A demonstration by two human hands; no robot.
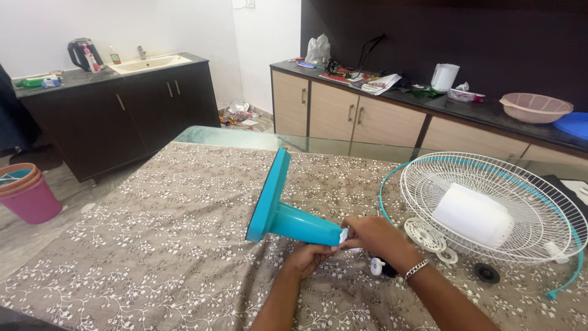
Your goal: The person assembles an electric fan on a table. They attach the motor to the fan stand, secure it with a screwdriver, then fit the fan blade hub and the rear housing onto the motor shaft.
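- The teal fan stand (288, 214) lies on its side on the bench (153, 245), which is covered by a brown cloth with a white floral print.
- Its long axis runs roughly left to right across the view: the flat round base faces left and stands on edge, tilted slightly back, while the tapered neck points right towards the hands.
- The left hand (309, 257) cups the neck end from below; its fingers are curled closed around the stand.
- The right hand (373, 236), a metal bracelet (416, 268) on its wrist, comes from the right; its fingers are pinched shut at the tip of the neck, on a small white part there.
- Just right of the hands lies a white wire fan guard (490, 208) with a teal rim, holding a white motor housing (473, 214).
- Small white round parts (425, 235) and a black knob (487, 273) sit on the cloth near the guard.
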